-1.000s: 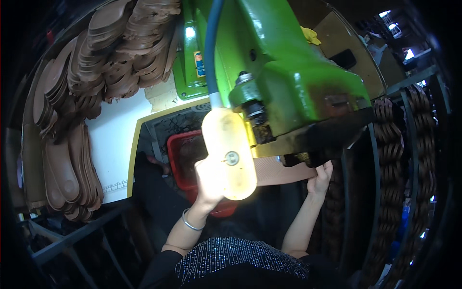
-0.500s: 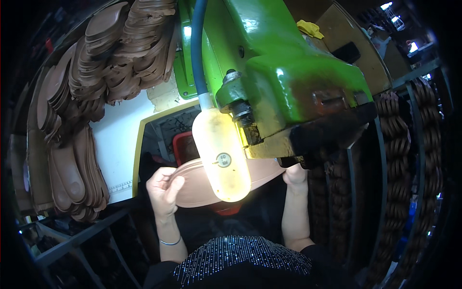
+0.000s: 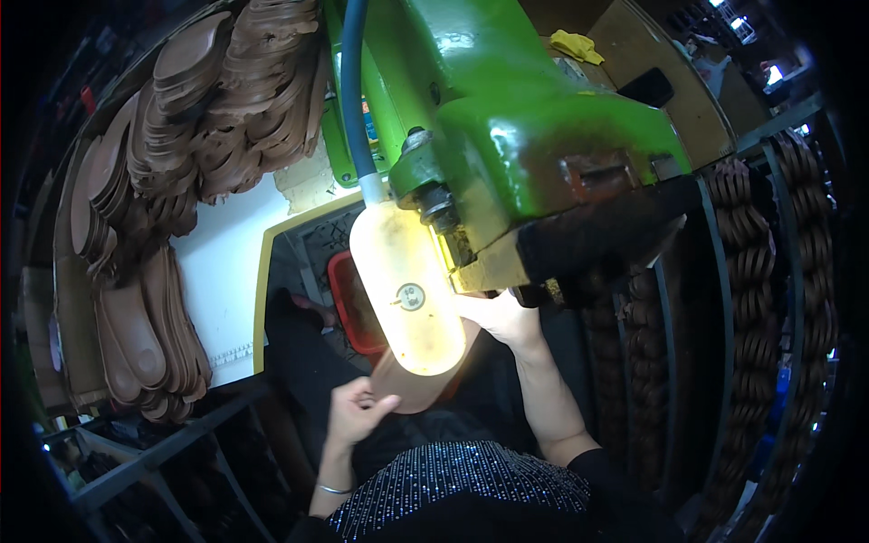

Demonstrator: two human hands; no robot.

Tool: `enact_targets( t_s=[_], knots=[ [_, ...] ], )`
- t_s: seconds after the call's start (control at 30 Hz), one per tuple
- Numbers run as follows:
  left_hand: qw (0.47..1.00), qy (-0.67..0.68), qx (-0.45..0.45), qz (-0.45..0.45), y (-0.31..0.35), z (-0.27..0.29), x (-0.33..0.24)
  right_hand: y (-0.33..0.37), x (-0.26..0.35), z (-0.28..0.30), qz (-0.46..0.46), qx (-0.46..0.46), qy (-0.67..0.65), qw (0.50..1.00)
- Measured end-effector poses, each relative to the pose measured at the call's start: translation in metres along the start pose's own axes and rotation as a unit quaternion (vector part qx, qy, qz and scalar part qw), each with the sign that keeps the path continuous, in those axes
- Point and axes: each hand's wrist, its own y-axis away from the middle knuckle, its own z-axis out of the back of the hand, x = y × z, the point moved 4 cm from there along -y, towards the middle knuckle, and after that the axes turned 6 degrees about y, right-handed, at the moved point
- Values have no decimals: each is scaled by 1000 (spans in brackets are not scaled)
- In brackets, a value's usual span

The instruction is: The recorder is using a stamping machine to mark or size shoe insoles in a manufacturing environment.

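A tan shoe sole (image 3: 405,391) hangs tilted below the green machine (image 3: 534,145), its lower left end toward me. At that end my left hand (image 3: 360,409) pinches the sole's edge, thumb on top. Up under the machine head, my right hand (image 3: 507,319) holds the sole's far end; some of its fingers are hidden behind the lamp and machine. The glowing oval lamp (image 3: 407,262) covers the middle of the sole from view.
Stacks of brown soles (image 3: 149,335) lie on the white tabletop (image 3: 217,271) at the left. A red bin (image 3: 344,290) stands below the table opening. Racks of brown soles (image 3: 747,290) line the right. A yellow cloth (image 3: 577,46) lies in a box at the back.
The sole has swung from nearly level to a steep tilt, its left end lower and nearer me. My left hand has moved down and right; my right hand has moved left.
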Motion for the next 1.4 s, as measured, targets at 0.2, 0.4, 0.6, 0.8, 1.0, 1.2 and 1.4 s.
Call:
enact_targets(
  t_s=[0.2, 0.4, 0.6, 0.8, 1.0, 1.2, 1.4],
  knots=[
    [979, -181, 17, -92, -21, -67, 9, 5, 5, -6, 19, -40, 59, 997],
    [907, -359, -51, -216, -28, -32, -54, 8, 51, 63, 103, -55, 331, 936],
    [488, -557, -543, -396, 64, 153, -171, 16, 63, 197, 121, -501, 38, 856],
    [377, -688, -617, -67, 37, 230, -156, -75, -79, 220, 27, -460, -64, 885],
    [406, -698, -575, -132, 54, 232, -167, -90, -134, 194, -75, -440, -141, 884],
    [561, -499, -634, -188, 76, 287, -164, -100, -128, 172, -41, -419, -295, 858],
    [461, -145, -578, -658, 121, 109, -220, -62, -114, 160, -113, -409, -49, 904]
  ],
)
